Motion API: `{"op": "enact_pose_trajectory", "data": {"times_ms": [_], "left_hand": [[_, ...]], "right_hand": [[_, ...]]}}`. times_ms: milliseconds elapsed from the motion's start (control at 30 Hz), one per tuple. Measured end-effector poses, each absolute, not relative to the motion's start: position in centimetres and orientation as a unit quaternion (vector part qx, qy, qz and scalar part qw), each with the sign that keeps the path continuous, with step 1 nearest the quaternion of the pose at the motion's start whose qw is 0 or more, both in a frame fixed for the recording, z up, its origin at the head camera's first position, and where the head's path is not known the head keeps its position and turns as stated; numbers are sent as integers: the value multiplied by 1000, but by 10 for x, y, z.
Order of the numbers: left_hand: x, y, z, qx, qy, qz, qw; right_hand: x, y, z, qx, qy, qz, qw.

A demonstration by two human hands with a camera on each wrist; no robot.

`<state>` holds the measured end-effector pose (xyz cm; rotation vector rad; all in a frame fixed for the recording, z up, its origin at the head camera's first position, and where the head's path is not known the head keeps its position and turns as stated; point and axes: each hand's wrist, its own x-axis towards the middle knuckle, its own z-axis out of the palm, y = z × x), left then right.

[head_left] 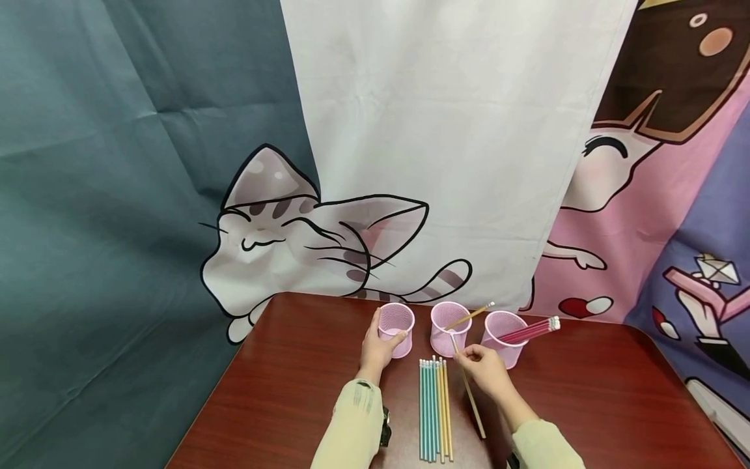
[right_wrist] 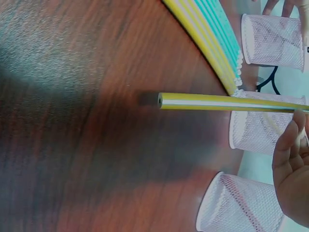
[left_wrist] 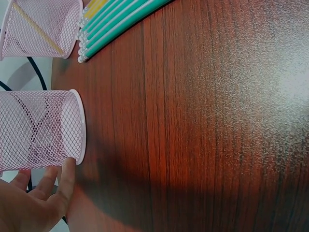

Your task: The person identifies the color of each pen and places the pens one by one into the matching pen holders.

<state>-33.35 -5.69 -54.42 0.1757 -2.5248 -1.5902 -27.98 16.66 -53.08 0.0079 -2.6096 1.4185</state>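
Around the left pink mesh pen cup (head_left: 401, 319) is my left hand (head_left: 377, 348), thumb across its near side and fingers along its left side. The left wrist view shows those fingers (left_wrist: 67, 181) against the mesh. My right hand (head_left: 483, 368) pinches a yellow pencil (right_wrist: 203, 102) near its white eraser end. This pencil slants down toward me, its unsharpened end nearest, and its eraser end overlaps the middle pen cup (head_left: 442, 339) in the head view. Another yellow pencil (head_left: 469, 317) leans inside that cup.
A row of teal pencils (head_left: 428, 410) and yellow pencils (head_left: 444, 417) lies on the brown wooden table (head_left: 281, 391). At right, several dark pink pencils (head_left: 527, 332) lean in a third pen cup (head_left: 510, 355). A printed curtain (head_left: 445, 130) hangs behind the table.
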Motion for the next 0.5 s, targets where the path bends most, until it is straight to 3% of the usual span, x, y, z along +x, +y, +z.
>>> {"op": "enact_pose_trajectory", "data": {"times_ms": [133, 500], "left_hand": [[-331, -57, -543, 54, -844, -525, 91], [-331, -57, -541, 67, -843, -530, 64]], "right_hand": [[-282, 167, -523, 5, -870, 486, 85], [-287, 171, -501, 5, -857, 507, 94]]}}
